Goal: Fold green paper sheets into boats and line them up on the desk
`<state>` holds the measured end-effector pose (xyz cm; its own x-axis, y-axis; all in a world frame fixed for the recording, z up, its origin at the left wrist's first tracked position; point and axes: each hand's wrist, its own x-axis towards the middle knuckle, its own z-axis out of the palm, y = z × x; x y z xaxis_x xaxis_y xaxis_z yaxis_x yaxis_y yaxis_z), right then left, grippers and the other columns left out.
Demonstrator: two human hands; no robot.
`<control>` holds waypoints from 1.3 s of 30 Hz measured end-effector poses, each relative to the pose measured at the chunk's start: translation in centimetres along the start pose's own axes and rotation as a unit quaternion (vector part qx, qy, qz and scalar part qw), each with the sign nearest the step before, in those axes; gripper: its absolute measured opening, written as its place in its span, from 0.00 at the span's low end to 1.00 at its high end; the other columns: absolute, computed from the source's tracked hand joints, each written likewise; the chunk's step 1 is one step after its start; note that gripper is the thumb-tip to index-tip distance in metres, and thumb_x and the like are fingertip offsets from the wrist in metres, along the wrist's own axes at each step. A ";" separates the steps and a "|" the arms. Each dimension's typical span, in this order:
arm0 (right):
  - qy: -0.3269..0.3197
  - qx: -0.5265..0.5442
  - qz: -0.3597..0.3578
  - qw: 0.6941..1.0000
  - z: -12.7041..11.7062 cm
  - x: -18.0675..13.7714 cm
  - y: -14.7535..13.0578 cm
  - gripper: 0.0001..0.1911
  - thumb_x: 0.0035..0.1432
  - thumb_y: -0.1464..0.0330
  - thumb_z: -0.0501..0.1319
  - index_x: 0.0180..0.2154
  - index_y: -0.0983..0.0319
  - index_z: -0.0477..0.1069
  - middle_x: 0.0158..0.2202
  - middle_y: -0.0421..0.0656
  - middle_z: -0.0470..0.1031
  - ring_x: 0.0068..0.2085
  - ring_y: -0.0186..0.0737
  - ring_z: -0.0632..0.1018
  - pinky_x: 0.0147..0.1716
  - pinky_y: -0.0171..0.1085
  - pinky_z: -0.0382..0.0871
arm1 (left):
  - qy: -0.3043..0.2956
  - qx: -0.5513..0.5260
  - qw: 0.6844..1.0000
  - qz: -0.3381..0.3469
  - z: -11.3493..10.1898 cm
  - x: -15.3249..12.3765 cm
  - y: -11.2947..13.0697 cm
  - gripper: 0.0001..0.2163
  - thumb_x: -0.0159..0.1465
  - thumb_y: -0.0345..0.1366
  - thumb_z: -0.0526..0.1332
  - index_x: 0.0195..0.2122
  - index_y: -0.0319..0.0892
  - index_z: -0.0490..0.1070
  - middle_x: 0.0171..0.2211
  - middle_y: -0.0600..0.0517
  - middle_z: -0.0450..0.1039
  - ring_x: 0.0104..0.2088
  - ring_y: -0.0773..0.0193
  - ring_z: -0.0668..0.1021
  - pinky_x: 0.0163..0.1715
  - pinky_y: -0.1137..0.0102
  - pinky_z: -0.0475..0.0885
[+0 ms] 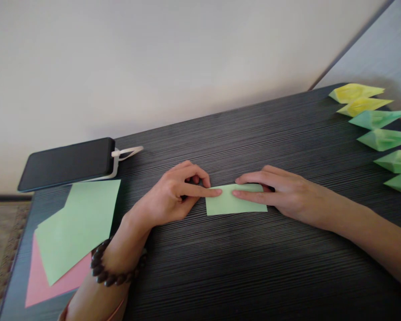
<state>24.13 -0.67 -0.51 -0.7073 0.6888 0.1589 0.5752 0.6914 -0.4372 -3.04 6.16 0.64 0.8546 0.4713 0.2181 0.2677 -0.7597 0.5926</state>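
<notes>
A light green sheet of paper, folded into a narrow rectangle, lies flat on the dark table in front of me. My left hand is at its left end, one finger stretched along the upper left corner and the others curled at the far edge. From the right, my right hand holds the sheet, with one finger on top of it and another along its far edge. Part of the paper's right side is hidden under that hand. A dark bead bracelet circles my left wrist.
At the left, green paper sheets overlap a pink sheet. Behind them a black phone rests on a white object, with a white cable. Several folded yellow and green paper pieces line the table's right edge. A wall borders the back.
</notes>
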 end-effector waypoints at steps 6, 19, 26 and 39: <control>-0.008 -0.009 0.001 1.000 0.1 0.0 0.1 0.27 0.62 0.79 0.45 0.57 0.52 0.63 0.54 0.43 0.66 0.40 0.37 0.69 0.42 0.38 0.67 | 0.003 -0.003 1.000 -0.001 0.0 -0.1 0.0 0.17 0.61 0.22 0.54 0.42 0.48 0.77 0.37 0.50 0.72 0.37 0.65 0.71 0.38 0.66 0.69; -0.008 -0.002 -0.004 1.000 0.0 0.0 0.0 0.26 0.62 0.78 0.45 0.58 0.56 0.63 0.55 0.46 0.66 0.42 0.39 0.69 0.42 0.40 0.67 | 0.006 0.002 1.000 0.009 0.1 -0.2 0.1 0.16 0.62 0.22 0.54 0.42 0.48 0.77 0.37 0.50 0.72 0.37 0.66 0.71 0.39 0.66 0.68; -0.005 -0.006 -0.006 1.000 0.0 0.1 0.0 0.25 0.63 0.79 0.44 0.57 0.58 0.64 0.55 0.46 0.67 0.42 0.39 0.69 0.42 0.39 0.67 | 0.009 0.031 0.999 0.019 0.3 -0.5 0.1 0.18 0.61 0.21 0.54 0.43 0.48 0.76 0.38 0.50 0.70 0.37 0.65 0.72 0.38 0.65 0.68; -0.001 -0.022 -0.007 1.000 0.1 0.1 -0.2 0.23 0.64 0.77 0.44 0.57 0.58 0.65 0.54 0.47 0.67 0.41 0.39 0.68 0.42 0.40 0.66 | 0.012 0.022 0.999 0.020 0.3 -0.5 0.1 0.18 0.61 0.20 0.54 0.42 0.47 0.77 0.38 0.50 0.71 0.36 0.66 0.71 0.38 0.65 0.68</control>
<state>23.91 -0.81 -0.45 -0.7158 0.6788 0.1638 0.5825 0.7098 -0.3961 -3.36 5.69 0.40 0.8543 0.4504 0.2595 0.2534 -0.7967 0.5486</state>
